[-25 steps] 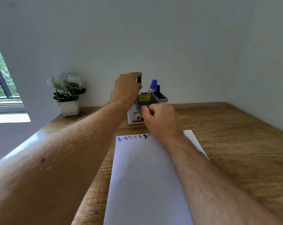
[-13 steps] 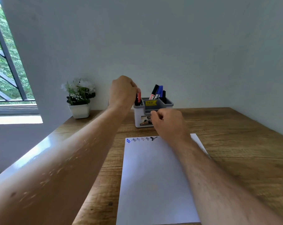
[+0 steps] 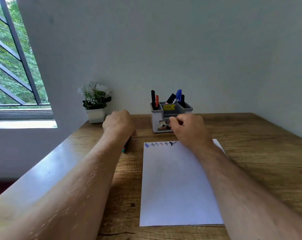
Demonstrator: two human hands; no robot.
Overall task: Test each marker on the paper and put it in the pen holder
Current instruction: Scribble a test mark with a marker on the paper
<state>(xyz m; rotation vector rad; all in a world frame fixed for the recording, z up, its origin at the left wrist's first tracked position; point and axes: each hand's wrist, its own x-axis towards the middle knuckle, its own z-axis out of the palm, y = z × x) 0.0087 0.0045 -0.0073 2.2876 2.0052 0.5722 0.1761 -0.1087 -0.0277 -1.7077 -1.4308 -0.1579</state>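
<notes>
The grey and white pen holder (image 3: 186, 110) stands at the back of the desk with several markers in it: a black one (image 3: 153, 97) and a red one (image 3: 157, 100) on the left, black and blue ones (image 3: 178, 95) behind. White paper (image 3: 174, 184) lies in front, with a row of small test scribbles (image 3: 159, 144) along its top edge. My left hand (image 3: 119, 126) is down on the desk left of the paper, fingers curled over a dark marker whose green end (image 3: 123, 150) pokes out under the wrist. Fingers curled, my right hand (image 3: 190, 129) sits before the holder; nothing shows in it.
A small white pot with a flowering plant (image 3: 95, 104) stands at the back left against the wall. A barred window (image 3: 13, 66) is further left. The wooden desk (image 3: 259, 153) extends to the right of the paper, bounded by walls behind and right.
My left hand left the black marker standing in the holder's left slot, then dropped to the desk over a green-ended marker. The right hand stayed put.
</notes>
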